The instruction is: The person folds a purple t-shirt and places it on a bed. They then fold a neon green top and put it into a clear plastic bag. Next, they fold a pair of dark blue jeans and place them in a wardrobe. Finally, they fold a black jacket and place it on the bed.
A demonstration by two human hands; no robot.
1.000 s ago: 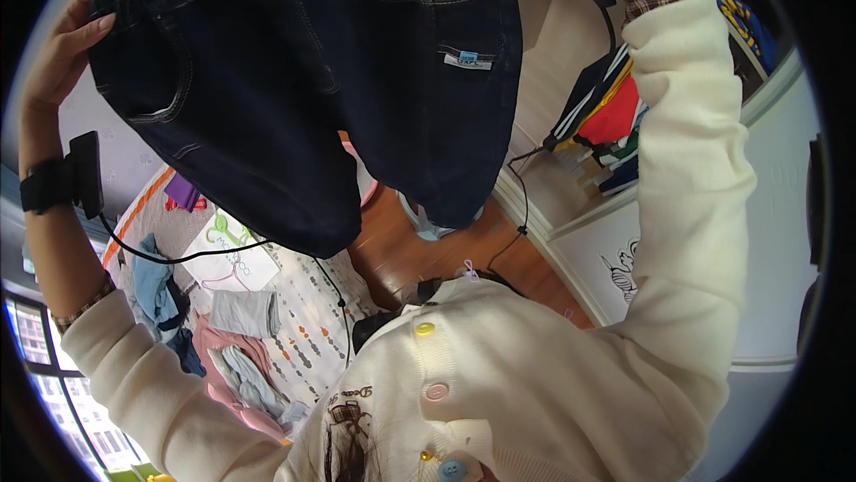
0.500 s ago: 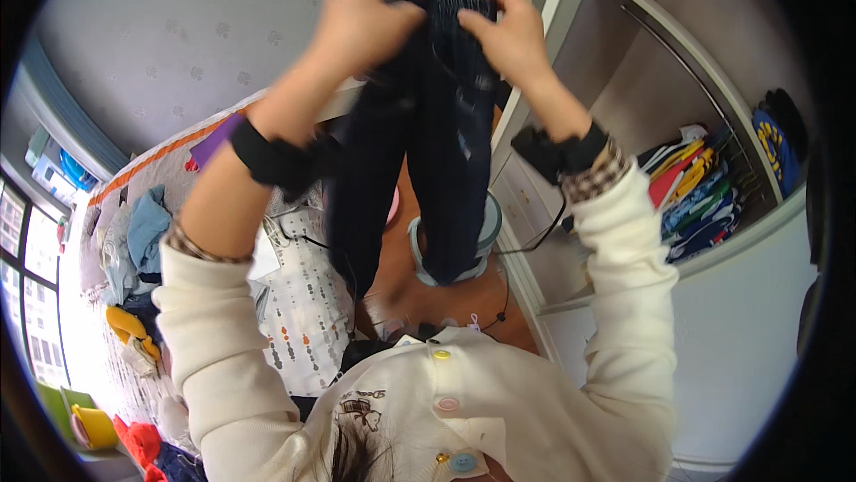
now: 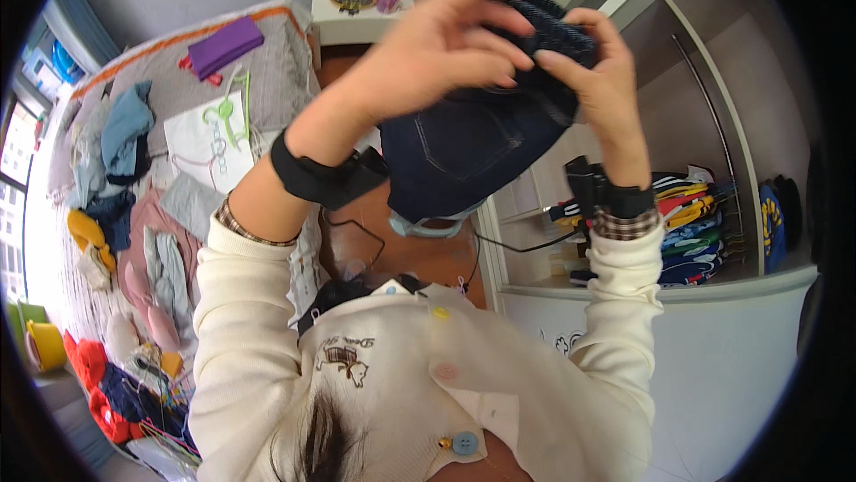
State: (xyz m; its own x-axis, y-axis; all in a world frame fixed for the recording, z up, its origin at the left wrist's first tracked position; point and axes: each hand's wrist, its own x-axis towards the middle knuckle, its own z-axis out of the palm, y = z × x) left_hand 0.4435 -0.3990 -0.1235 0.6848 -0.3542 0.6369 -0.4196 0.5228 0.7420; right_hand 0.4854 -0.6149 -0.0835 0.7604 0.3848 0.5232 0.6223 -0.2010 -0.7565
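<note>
Dark blue jeans (image 3: 486,148) hang in front of me, a stitched pocket showing and the waistband at the top. My right hand (image 3: 597,67) pinches the waistband between thumb and fingers. My left hand (image 3: 459,49) is at the other side of the waistband, its fingers curved and spread apart, with no firm grip visible. Part of the waistband is hidden behind the left hand. Both wrists wear black bands.
On the left, a bed holds heaped clothes (image 3: 129,139), a purple folded cloth (image 3: 226,45) and a green hanger (image 3: 225,112). To the right, an open wardrobe (image 3: 713,98) has hanging clothes (image 3: 687,223). A white bedside table (image 3: 343,29) stands at the back. A light-blue stool-like object (image 3: 432,225) is beneath the jeans.
The jeans have moved right, and their two separate legs now appear as one folded panel. My left hand has loosened its pinch and spread its fingers; my right hand still grips the waistband.
</note>
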